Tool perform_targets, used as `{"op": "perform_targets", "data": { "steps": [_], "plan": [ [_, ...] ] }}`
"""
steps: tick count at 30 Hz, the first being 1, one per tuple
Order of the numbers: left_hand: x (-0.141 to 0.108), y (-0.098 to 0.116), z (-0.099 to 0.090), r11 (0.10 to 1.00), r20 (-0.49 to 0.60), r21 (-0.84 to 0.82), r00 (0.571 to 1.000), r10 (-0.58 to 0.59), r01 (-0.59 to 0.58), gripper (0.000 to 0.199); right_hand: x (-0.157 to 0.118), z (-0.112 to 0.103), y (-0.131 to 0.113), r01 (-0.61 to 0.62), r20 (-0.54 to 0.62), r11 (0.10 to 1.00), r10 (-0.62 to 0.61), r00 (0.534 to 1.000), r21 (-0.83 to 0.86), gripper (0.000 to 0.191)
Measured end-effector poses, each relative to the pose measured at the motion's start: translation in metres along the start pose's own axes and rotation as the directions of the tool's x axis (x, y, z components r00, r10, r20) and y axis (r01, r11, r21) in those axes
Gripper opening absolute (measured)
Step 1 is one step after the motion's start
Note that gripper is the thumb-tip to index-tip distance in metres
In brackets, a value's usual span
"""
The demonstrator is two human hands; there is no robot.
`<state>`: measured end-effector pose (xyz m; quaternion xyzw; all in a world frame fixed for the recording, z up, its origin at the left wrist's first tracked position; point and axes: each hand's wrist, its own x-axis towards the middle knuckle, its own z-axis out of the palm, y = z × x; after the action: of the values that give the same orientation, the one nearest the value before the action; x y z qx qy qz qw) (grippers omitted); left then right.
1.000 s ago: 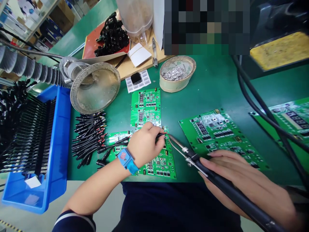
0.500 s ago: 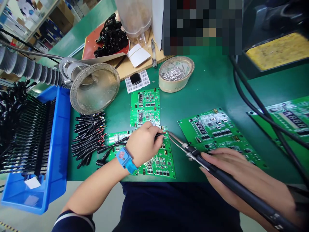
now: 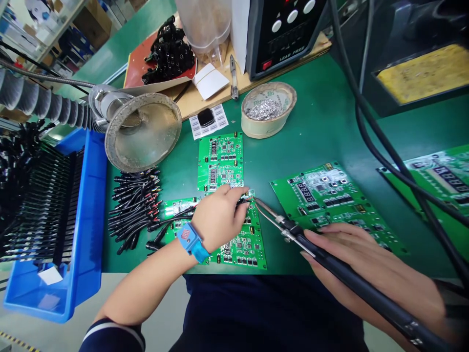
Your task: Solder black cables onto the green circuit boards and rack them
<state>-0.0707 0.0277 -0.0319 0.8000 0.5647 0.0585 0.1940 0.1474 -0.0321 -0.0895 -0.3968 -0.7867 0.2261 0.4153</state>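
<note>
I'm pinching a cable (image 3: 242,201) over the nearest circuit board (image 3: 245,248) with my left hand (image 3: 219,215); my right hand (image 3: 377,266) is gripping a soldering iron (image 3: 335,266), tip hovering near that board's far right corner.

An oval dish (image 3: 264,130) holds silvery scraps (image 3: 266,110). Left of the dish, a black rounded-square piece (image 3: 205,117) lies on a label sheet (image 3: 221,117); farther left is a wide metal funnel (image 3: 150,134) on a ribbed hose (image 3: 47,101). Beyond the dish, leftward, are a pen (image 3: 233,78), a white card (image 3: 211,82) and a clear container (image 3: 205,22).
</note>
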Motion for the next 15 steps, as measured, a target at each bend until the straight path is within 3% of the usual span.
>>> {"op": "perform_targets", "data": {
  "steps": [7,12,15],
  "plan": [
    [0.008,0.000,-0.007,0.996,0.041,-0.080,0.998,-0.040,0.043,0.028,0.001,-0.002,0.000,0.007,0.009,1.000,-0.007,1.000,0.005,0.048],
    [0.014,-0.004,-0.013,0.981,0.076,-0.181,0.996,-0.052,0.066,0.006,0.007,-0.004,-0.001,-0.004,-0.015,1.000,0.004,1.000,0.026,0.044],
    [0.013,-0.005,-0.013,0.984,0.067,-0.173,0.997,-0.033,0.044,0.003,0.010,-0.005,-0.002,0.013,-0.017,1.000,-0.012,1.000,0.022,0.045]
  ]
}}
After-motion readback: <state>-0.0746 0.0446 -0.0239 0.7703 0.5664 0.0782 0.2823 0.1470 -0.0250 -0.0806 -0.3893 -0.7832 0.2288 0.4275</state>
